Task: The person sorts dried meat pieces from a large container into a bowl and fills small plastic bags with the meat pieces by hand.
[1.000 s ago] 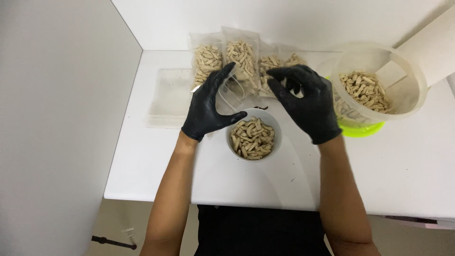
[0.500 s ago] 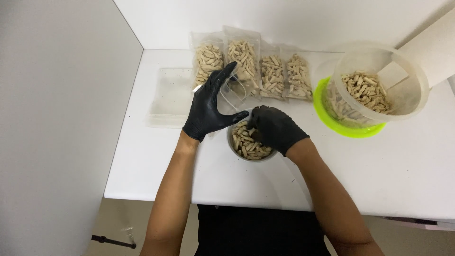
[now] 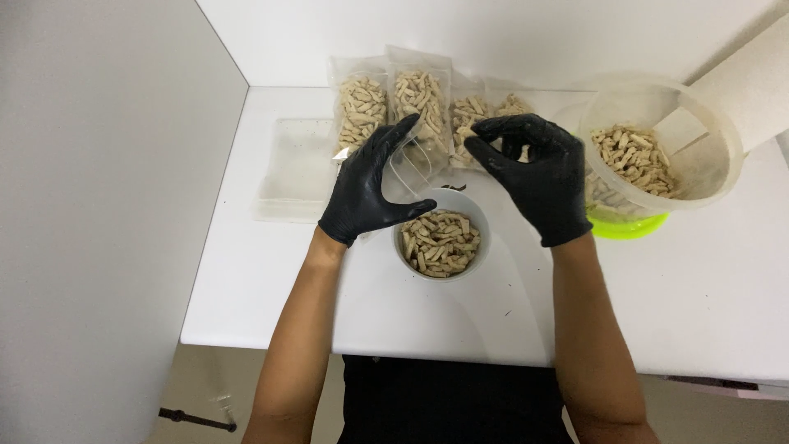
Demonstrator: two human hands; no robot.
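My left hand, in a black glove, holds a small clear pouch upright just behind a white bowl full of short beige pieces. My right hand, also gloved, hovers at the pouch's right. Its fingertips are curled together over the pouch's mouth and appear to pinch a few beige pieces. Both hands are above the table, just beyond the bowl.
Several filled clear pouches lean against the back wall. A flat stack of empty pouches lies at the left. A large clear tub of beige pieces, with a white scoop in it, sits on a lime-green disc at the right. A grey panel stands at the left.
My right hand went from the back pouches down into the bowl, then rose to the mouth of the held pouch. My left hand barely moved.
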